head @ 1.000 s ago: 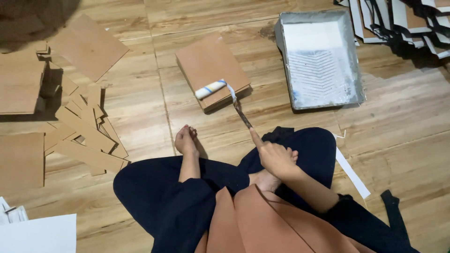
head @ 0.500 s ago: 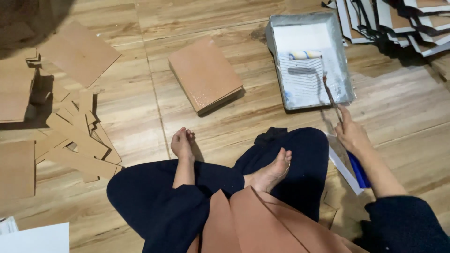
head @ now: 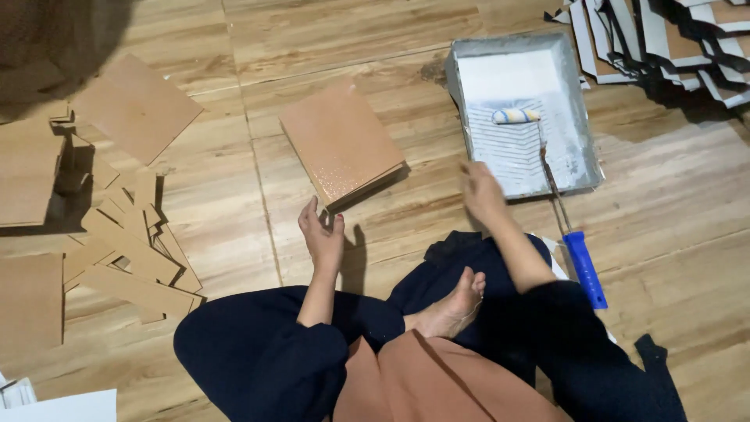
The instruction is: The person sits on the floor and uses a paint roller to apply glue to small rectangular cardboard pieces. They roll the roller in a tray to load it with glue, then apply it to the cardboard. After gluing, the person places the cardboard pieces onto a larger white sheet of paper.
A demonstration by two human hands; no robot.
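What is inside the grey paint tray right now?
The grey paint tray holds white paint at its far end and a small roller on the ribbed slope. Its blue handle rests outside.

A wooden plank floor [head: 328,47] carries everything. Near the middle lies a stack of brown boards [head: 341,144]. To its right sits a grey paint tray [head: 580,117], with a blue-handled roller [head: 582,266] resting partly on the floor beside it. Loose cardboard pieces [head: 117,234] are scattered on the left, and white-edged panels [head: 664,39] are piled at the top right.
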